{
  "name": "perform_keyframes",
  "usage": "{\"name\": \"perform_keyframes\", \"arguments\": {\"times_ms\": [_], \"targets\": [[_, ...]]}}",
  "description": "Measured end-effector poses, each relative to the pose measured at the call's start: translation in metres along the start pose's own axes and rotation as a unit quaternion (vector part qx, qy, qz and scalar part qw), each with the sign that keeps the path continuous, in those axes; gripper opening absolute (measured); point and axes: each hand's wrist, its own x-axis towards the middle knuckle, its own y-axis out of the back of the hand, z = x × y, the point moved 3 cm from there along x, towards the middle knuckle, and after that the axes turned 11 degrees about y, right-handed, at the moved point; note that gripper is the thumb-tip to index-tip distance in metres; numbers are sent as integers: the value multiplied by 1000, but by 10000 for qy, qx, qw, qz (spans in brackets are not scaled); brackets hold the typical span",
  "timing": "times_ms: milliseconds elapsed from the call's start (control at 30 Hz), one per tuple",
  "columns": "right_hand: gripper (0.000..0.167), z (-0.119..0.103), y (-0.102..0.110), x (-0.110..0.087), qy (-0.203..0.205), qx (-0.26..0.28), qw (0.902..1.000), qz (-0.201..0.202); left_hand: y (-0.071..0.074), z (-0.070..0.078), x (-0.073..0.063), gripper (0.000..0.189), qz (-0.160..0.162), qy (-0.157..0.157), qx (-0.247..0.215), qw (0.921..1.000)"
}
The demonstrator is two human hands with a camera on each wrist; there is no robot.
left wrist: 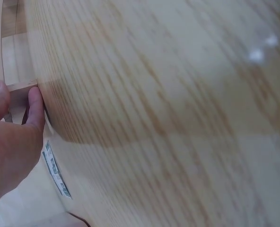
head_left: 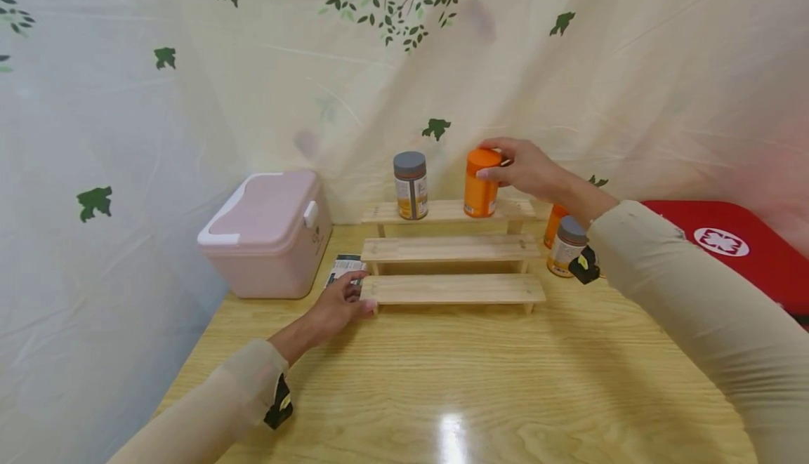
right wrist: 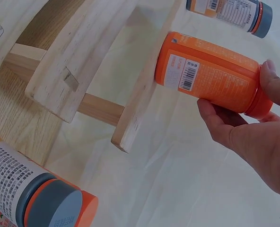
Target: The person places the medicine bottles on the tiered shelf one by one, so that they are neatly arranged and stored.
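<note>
Nearest, at about 7 o'clock on the pale wood-grain bench (head_left: pixel 442 394), left hand (head_left: pixel 335 307) braced with fingers (left wrist: pixel 36 106) curled against the left end of the lowest step of the three-tier unfinished wooden stair rack (head_left: pixel 451 288), thumb and a fingertip pinching the board's end; worth holding that brace firm so the light rack cannot skid. Just behind the hand, a small printed white card (head_left: pixel 344 266), and at 9 o'clock a pink plastic lidded box with a white latch (head_left: pixel 265 236). Farther, at 12 o'clock on the top step, right hand (head_left: pixel 527 169) gripping the orange plastic bottle with an orange cap (right wrist: pixel 208 73) by the cap end, fingers wrapped around the lid and shoulder, base resting on or just at the shelf edge — hard to tell which. Best set flat, well back from the front lip, clear of the grey-capped labelled bottle (head_left: pixel 411 184) standing apart at its left, then released only once steady. At 2 o'clock beside the rack, two more bottles (head_left: pixel 564 243), then a red fabric first-aid pouch (head_left: pixel 733 250); beyond, a leaf-printed pale curtain (head_left: pixel 392 8).
</note>
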Motion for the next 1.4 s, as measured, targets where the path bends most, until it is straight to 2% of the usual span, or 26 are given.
{"name": "perform_keyframes", "arguments": {"times_ms": [500,800,1067,1400], "targets": [[64,2,1,3,-182,44,9997,-141,-1,-1,1,57,13,-24,-69,10000],[74,-2,10,-6,-198,-33,9997,-131,-2,1,-1,58,130,7,147,9998],[79,-5,31,-38,-214,-657,9976,50,-1,2,-3,58,152,24,288,9995],[80,30,57,-101,-629,-1231,9899,314,-2,2,-3,58,93,-38,262,9996]]}}
